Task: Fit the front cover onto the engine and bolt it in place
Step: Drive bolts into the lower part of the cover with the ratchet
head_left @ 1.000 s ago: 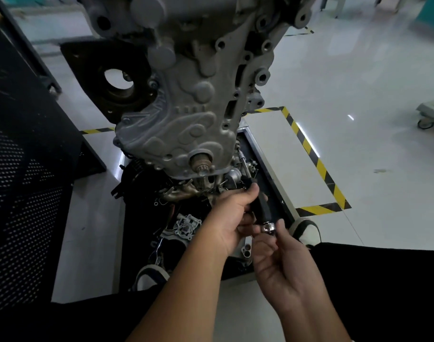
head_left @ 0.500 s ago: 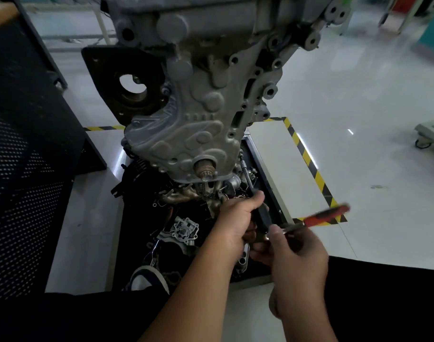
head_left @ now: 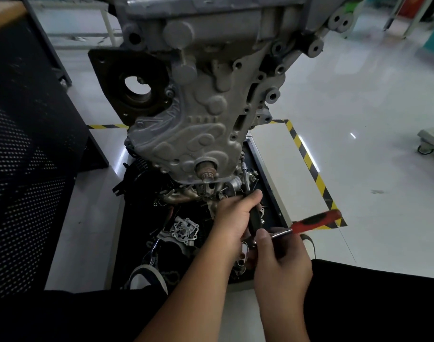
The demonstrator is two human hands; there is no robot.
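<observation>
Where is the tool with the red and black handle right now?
In the head view, the red-and-black-handled ratchet wrench sticks out to the right of the right hand, low and right of the grey metal engine, over the yellow-and-black floor tape.

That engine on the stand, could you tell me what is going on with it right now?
The front cover already sits against the engine. Below it, over a tray of loose parts, a person works with both hands. The left hand grips a black-handled extension tool that points up toward the cover's lower right edge. The right hand holds the head end of a red-handled ratchet, apparently joined to that tool. Whether a bolt is being turned cannot be told.
</observation>
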